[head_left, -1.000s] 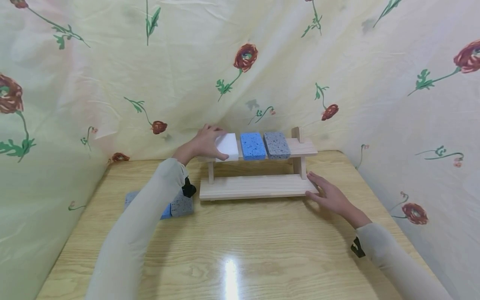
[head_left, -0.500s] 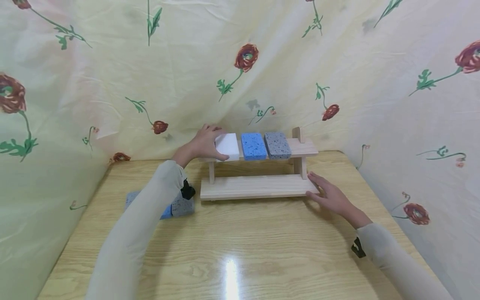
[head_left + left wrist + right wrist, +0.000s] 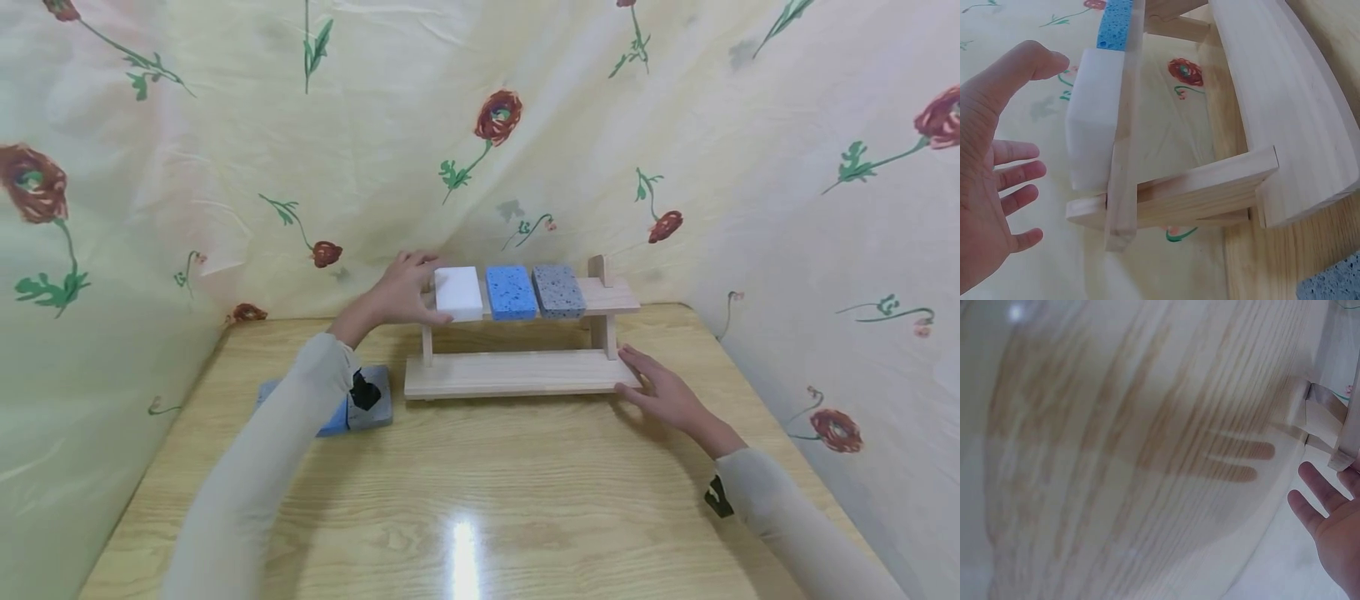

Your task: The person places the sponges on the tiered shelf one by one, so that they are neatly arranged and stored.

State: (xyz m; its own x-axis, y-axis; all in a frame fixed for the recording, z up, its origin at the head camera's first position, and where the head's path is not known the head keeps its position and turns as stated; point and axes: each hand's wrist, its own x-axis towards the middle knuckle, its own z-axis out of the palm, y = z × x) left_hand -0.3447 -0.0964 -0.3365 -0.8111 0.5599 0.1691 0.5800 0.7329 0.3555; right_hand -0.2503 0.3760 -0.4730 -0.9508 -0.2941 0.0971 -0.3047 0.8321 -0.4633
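A white sponge block point(image 3: 459, 293) lies at the left of the wooden rack's point(image 3: 517, 373) upper shelf. My left hand point(image 3: 405, 290) is beside its left edge, thumb and fingers spread; the left wrist view shows a gap between the hand point(image 3: 997, 150) and the white sponge point(image 3: 1094, 119). Right of it on the same shelf are a blue speckled sponge point(image 3: 512, 293) and a grey speckled sponge point(image 3: 558, 292). My right hand point(image 3: 663, 396) holds the right end of the lower shelf, thumb at the front edge and fingers toward the back.
More grey point(image 3: 372, 412) and blue point(image 3: 333, 423) sponges lie on the wooden table point(image 3: 480, 483) left of the rack, partly hidden by my left sleeve. A flowered cloth point(image 3: 390, 150) hangs behind the rack and along both sides.
My left hand has loosened from the white sponge and drawn slightly left, leaving it on the upper shelf. My right hand has stayed at the rack's right end.
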